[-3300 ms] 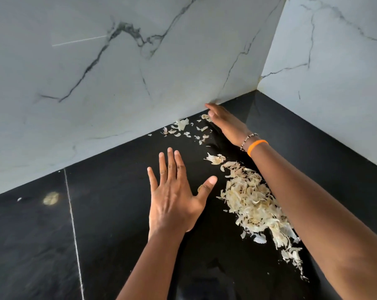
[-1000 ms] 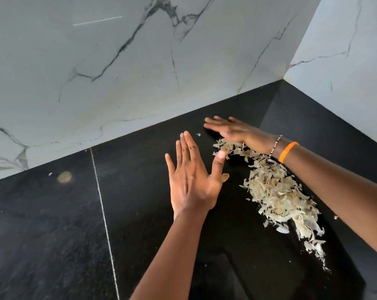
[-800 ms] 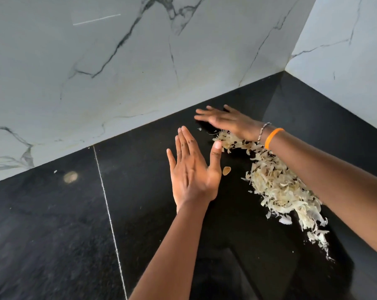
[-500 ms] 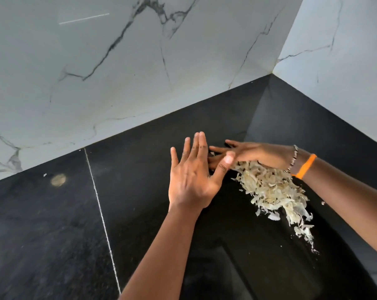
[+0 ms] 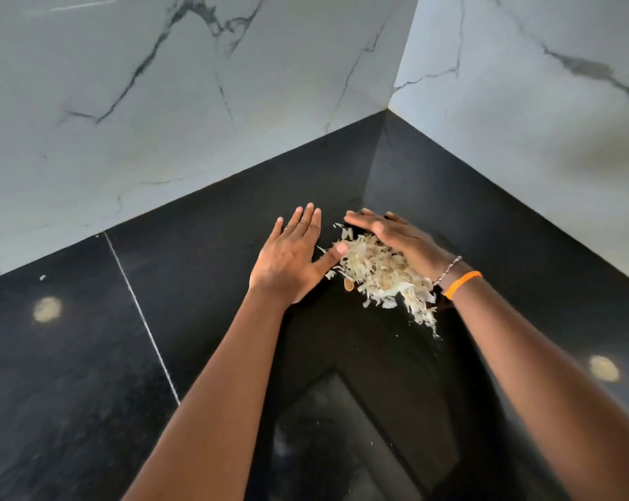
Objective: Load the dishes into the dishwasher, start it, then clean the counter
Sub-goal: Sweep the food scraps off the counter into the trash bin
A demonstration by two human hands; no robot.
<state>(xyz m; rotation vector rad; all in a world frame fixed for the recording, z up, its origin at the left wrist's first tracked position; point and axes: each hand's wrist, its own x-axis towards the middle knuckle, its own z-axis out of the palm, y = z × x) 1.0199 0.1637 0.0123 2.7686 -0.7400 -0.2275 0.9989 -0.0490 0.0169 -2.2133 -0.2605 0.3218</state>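
Looking from the left edge, I see the black stone surface [image 5: 89, 374] running under white marble walls [image 5: 161, 103] with dark veins. A pale round spot of light [image 5: 47, 309] sits on the stone far left, and a thin light seam [image 5: 139, 316] crosses the slab just to its right.

Next comes my left hand [image 5: 291, 258]. It lies flat, palm down, with the fingers straight and together and pointing toward the corner. Its thumb is spread to the right, and the thumb tip touches the near-left edge of the pile of pale peel scraps [image 5: 378, 273].

The pile lies on the stone between my two hands, near the corner where the walls meet. A thin tail of scraps trails off toward me on its right side, and one small tan piece sits at its near-left edge.

My right hand [image 5: 396, 235] stands on the far right side of the pile, fingers straight and angled left, cupping loosely against the scraps without gripping them. On that wrist I see a thin beaded bracelet [image 5: 448, 269] and beside it an orange band [image 5: 463, 279].

Farther right, a second pale spot [image 5: 603, 368] shows on the stone.
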